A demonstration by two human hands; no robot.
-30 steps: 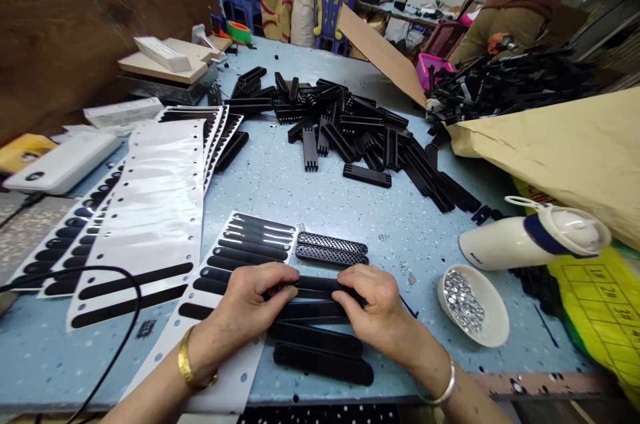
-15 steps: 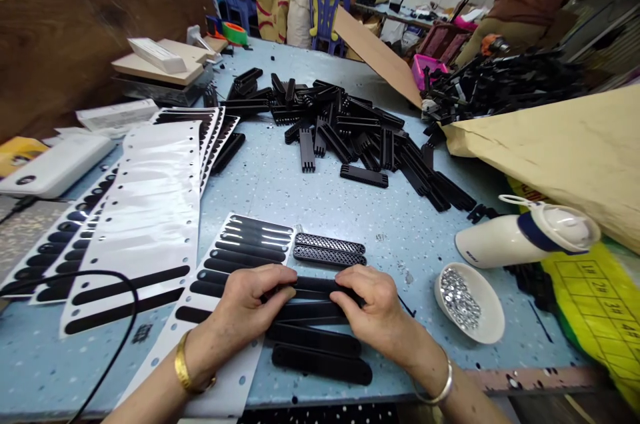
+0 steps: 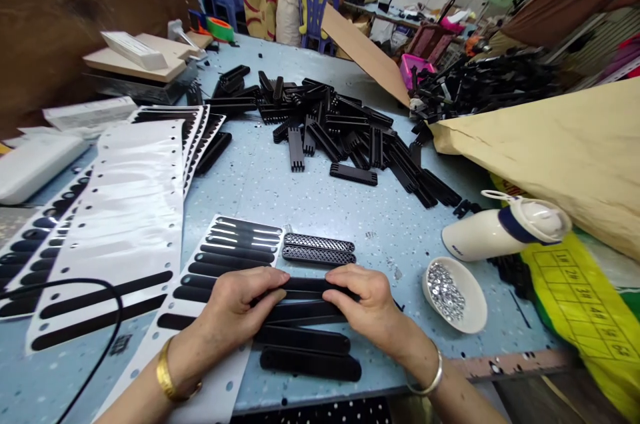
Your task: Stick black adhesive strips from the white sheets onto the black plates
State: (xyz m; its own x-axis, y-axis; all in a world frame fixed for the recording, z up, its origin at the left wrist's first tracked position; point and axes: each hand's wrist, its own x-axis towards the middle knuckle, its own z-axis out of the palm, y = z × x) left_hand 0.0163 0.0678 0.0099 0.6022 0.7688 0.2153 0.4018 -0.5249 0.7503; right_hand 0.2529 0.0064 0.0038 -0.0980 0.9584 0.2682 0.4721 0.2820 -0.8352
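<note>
Currently both hands, left hand (image 3: pixel 235 304) and right hand (image 3: pixel 370 307), pinch opposite ends of one black strip (image 3: pixel 313 287), its long axis running left-right between them.

I see the left hand (image 3: pixel 235 307) and right hand (image 3: pixel 367 304) pressing down on a black strip (image 3: pixel 310 287) at its two ends. It seems to lie on other strips (image 3: pixel 305 339), beside a sticker sheet (image 3: pixel 220 264).

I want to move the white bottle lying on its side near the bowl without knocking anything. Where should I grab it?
Grip the white bottle around its plain barrel, coming from above. It lies on its side, so the barrel is exposed, while the bowl of silver bits sits close in front.
</note>
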